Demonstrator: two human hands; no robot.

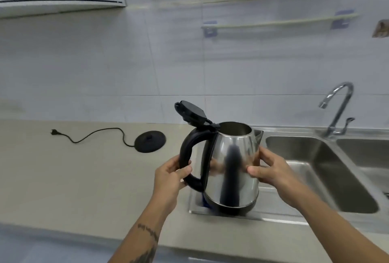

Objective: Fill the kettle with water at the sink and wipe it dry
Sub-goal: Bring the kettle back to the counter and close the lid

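No text, label, brand or number can be read anywhere in this view

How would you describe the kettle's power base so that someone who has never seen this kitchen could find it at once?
Start at the steel sink and look left along the beige counter, past the kettle held in both hands. Near the wall lies the power base, a flat round black disc. It alone has a thin black cord that snakes left to a plug.

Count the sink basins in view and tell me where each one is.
2. The left basin lies right of the kettle; the right basin sits beyond the divider, cut off by the frame edge.
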